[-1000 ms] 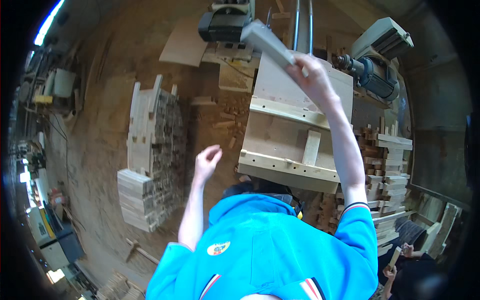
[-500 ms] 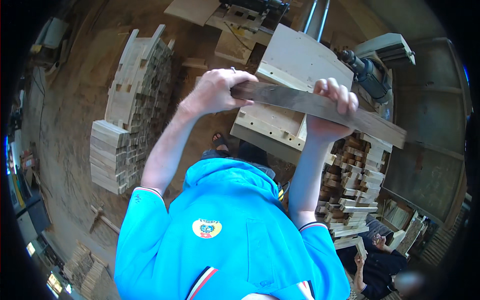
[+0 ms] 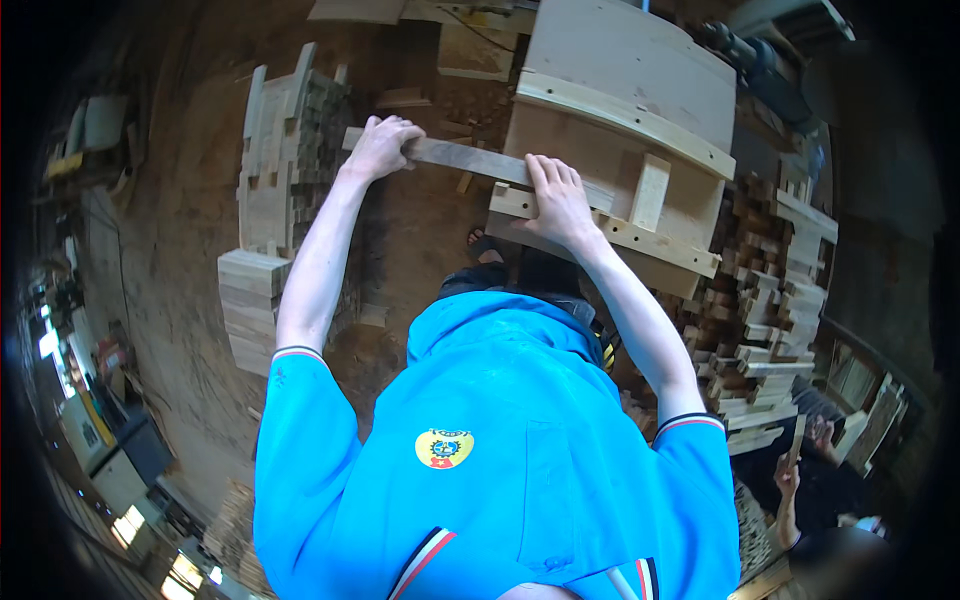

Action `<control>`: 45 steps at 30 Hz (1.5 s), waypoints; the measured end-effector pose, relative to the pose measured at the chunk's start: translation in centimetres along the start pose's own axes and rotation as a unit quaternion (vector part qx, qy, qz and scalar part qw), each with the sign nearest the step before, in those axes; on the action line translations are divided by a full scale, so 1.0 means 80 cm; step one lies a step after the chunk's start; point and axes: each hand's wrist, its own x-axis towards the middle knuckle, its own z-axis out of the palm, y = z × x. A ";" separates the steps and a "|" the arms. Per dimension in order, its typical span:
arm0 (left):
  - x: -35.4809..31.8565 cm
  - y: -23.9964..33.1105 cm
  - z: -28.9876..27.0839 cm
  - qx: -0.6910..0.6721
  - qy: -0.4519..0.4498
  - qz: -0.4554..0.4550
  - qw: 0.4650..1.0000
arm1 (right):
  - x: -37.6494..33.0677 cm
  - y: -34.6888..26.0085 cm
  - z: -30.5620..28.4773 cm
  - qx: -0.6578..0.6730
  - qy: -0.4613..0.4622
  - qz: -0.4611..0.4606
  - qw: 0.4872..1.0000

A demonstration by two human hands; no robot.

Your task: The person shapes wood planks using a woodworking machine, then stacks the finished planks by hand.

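A long, narrow wooden board [image 3: 470,160] runs between my two hands, its right part lying in the pale wooden jig [image 3: 610,222] along the inner side of the near rail. My left hand [image 3: 380,147] is closed round the board close to its left end, which sticks out past the jig. On the jig's left portion, my right hand [image 3: 560,200] has its fingers over the board and its palm by the near rail. The right thumb is mostly hidden. A short wooden block [image 3: 650,192] stands crosswise in the jig, beside the board's right end.
Tall stacks of notched wooden pieces [image 3: 265,190] stand at left, and more wooden pieces [image 3: 760,340] are piled at right. A dark motor-like machine [image 3: 760,75] sits beyond the jig. At lower right, another person's hand [image 3: 788,475] holds a wooden piece.
The board has come down from above the jig and shifted left, its right end now between the rails. Both hands moved left with it; the right hand turned from underneath to on top.
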 end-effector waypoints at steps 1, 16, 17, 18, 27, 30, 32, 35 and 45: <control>-0.003 -0.001 0.010 0.005 0.006 0.004 1.000 | -0.004 0.004 0.003 0.000 0.002 0.010 1.000; 0.033 0.065 0.051 -0.026 0.054 0.109 0.992 | -0.040 0.035 -0.040 0.009 -0.009 0.065 0.998; 0.027 0.066 0.052 -0.038 0.042 0.093 0.994 | -0.051 0.040 -0.042 0.034 0.051 0.052 0.997; 0.019 0.054 0.059 -0.050 0.037 0.091 0.994 | -0.064 0.040 -0.052 0.048 0.147 0.069 0.986; 0.038 0.064 0.054 -0.078 -0.026 0.079 0.993 | -0.581 0.205 -0.179 0.191 0.730 0.594 0.279; 0.029 0.061 0.051 -0.076 -0.034 0.053 0.995 | -0.565 0.163 -0.187 0.233 0.779 0.528 0.246; 0.026 0.058 0.046 -0.072 -0.035 0.051 0.995 | -0.566 0.132 -0.183 0.287 0.852 0.363 0.244; 0.035 0.064 0.046 -0.067 -0.038 0.065 0.995 | -0.609 0.104 -0.174 0.347 0.867 0.151 0.323; 0.040 0.063 0.047 -0.078 -0.057 0.080 0.992 | -0.822 0.172 -0.213 0.587 0.765 0.103 0.246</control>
